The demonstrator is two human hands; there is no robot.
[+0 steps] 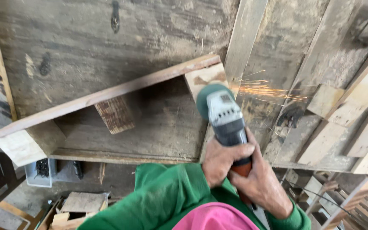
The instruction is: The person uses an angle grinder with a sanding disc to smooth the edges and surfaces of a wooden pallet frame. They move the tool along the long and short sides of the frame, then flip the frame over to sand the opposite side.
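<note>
Both my hands wrapped tight on grinder (223, 116): left hand (223, 159) forward, right hand (261, 181) behind. Disc at plank (107, 96) end block (205, 79) on bench (86, 38), sparks (269, 90) flying. Cut underway, I judge; end not yet off.

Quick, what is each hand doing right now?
Left hand: closed around the angle grinder.
Right hand: closed on the grinder's orange rear handle.

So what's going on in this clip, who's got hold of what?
A person in green sleeves grips an angle grinder with both hands: the left hand around its body, the right hand behind it on the orange handle. The grinder's head meets the end of a wooden frame lying on a worn board table, and sparks shoot off to the right. Loose planks lie on the right.
</note>
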